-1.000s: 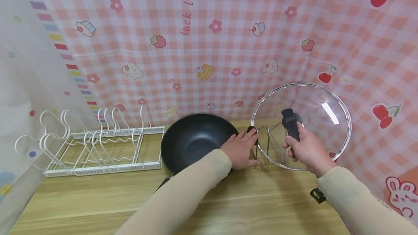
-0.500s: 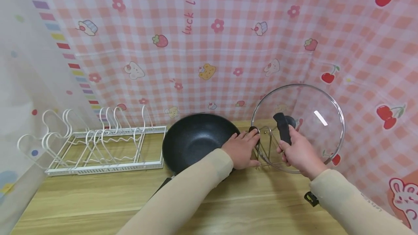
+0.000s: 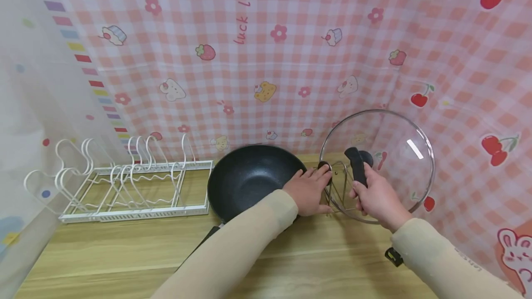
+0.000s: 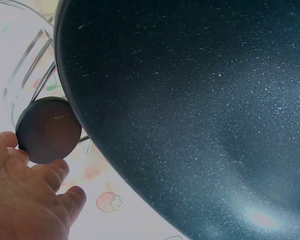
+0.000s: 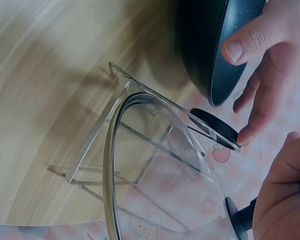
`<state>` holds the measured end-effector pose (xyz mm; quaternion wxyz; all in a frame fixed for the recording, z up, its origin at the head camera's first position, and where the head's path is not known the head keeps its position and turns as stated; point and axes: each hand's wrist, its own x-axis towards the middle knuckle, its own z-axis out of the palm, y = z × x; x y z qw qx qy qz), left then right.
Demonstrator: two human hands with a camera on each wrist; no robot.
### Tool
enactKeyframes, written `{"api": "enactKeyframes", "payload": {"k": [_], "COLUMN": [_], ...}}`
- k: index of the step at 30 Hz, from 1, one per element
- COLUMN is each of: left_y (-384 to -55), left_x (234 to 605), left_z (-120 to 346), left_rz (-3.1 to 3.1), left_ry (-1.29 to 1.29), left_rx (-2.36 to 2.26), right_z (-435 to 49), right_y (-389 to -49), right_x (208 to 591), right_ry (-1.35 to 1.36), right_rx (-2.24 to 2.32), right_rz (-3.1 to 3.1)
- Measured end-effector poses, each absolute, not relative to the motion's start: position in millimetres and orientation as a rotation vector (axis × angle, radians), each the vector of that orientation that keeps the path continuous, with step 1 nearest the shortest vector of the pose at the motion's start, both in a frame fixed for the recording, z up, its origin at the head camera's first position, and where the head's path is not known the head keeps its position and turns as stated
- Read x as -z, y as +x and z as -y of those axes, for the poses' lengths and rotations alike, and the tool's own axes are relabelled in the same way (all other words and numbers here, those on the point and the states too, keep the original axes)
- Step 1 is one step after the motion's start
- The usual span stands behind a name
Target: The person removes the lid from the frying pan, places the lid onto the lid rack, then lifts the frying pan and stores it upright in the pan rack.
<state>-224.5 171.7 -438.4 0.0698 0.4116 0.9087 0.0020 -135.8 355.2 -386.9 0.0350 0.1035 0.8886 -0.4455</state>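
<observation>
Black wok [image 3: 251, 183] between white rack [image 3: 154, 214] and wire stand [image 5: 98, 135]

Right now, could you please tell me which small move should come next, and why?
I would probably ease the glass lid down into the wire rack: the right hand grips the lid's black handle, the rim is right at the rack, and the left hand touches the rack's black disc, seemingly steadying it.

Disc [image 5: 215, 129] of wire stand [image 5: 100, 131] touched by left fingers [image 5: 261, 102]. Pan [image 3: 251, 179] placed just left of these, dish rack [image 3: 137, 214] set farther left. Lid [image 3: 395, 158] gripped by right fingers [image 5: 277, 200], its lower rim at the stand. Rack and stand carried by worktop [image 3: 120, 255], cloth [image 3: 287, 70] hung behind all fingers.
</observation>
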Motion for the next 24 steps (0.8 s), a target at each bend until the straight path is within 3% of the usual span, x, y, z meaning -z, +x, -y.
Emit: {"api": "enactKeyframes", "payload": {"k": [24], "left_y": [-224.3], "left_x": [436.1], "left_z": [-171.1], "left_rz": [-2.731], "left_ry": [1.225], "left_rx": [0.022], "right_z": [-346.0], "right_y": [-135.1], "right_x": [387.2], "right_ry": [0.286], "right_rx": [1.286], "right_rz": [-2.774]}}
